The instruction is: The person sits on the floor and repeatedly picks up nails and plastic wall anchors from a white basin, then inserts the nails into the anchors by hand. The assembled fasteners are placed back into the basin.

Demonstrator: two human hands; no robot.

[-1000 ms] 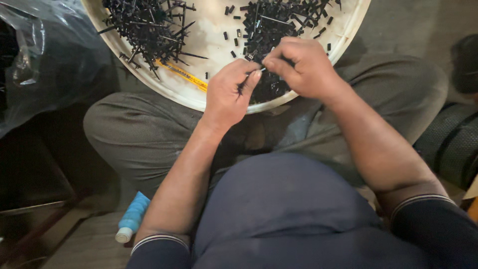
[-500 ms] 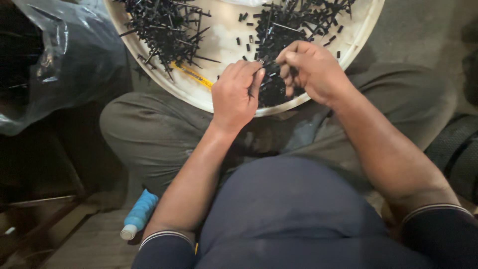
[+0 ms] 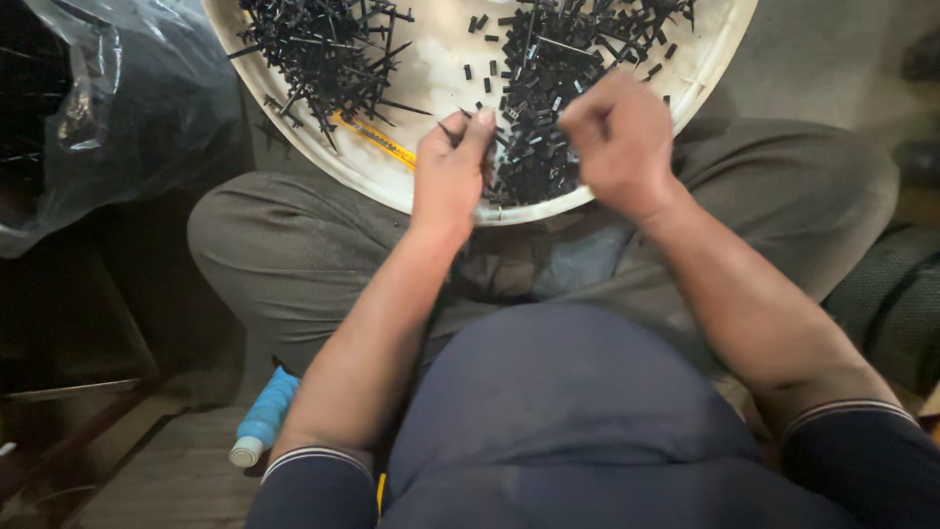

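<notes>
A round white tray (image 3: 406,191) rests on my lap, its near rim under my wrists. On its left lies a heap of thin black pins (image 3: 323,49); on its right a heap of small black sleeves (image 3: 548,88). My left hand (image 3: 450,171) pinches a thin black pin (image 3: 452,129) between thumb and forefinger at the near edge of the tray. My right hand (image 3: 617,142) is blurred, fingers curled over the heap of sleeves; what it holds is hidden. A yellow strip (image 3: 377,139) lies in the tray left of my left hand.
A clear plastic bag (image 3: 108,108) with dark contents sits at the left. A blue bottle with a white cap (image 3: 259,416) lies on the floor beside my left knee. A dark ribbed object (image 3: 896,304) stands at the right.
My hands were together over the tray's near edge; now they have drawn apart. The left holds a pin and the right has moved right over the sleeves.
</notes>
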